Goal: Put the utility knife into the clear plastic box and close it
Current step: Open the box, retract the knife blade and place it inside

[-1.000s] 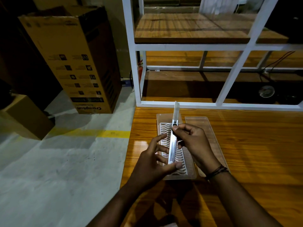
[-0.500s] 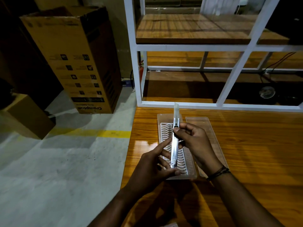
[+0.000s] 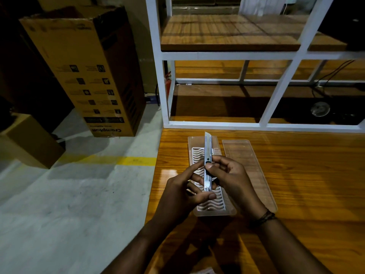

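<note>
A slim silver utility knife (image 3: 207, 149) is held lengthwise above the open clear plastic box (image 3: 192, 145), its blade tip pointing away from me. My left hand (image 3: 183, 196) grips the near end of the knife with thumb and fingers. My right hand (image 3: 231, 180) pinches the knife's middle, thumb on the black slider. The box lies on the wooden table (image 3: 296, 194) and holds a white insert (image 3: 217, 202) with wavy slots. Its clear lid (image 3: 248, 167) lies flat to the right of the base, open.
A white metal shelf frame (image 3: 164, 91) with wooden boards stands right behind the table. To the left, on the concrete floor, stand a tall cardboard carton (image 3: 88, 72) and a smaller box (image 3: 29, 139). The table's left edge runs close to the box.
The knife's blade sticks out less than before. My right thumb has slid nearer along the knife body, and both hands have stayed over the box.
</note>
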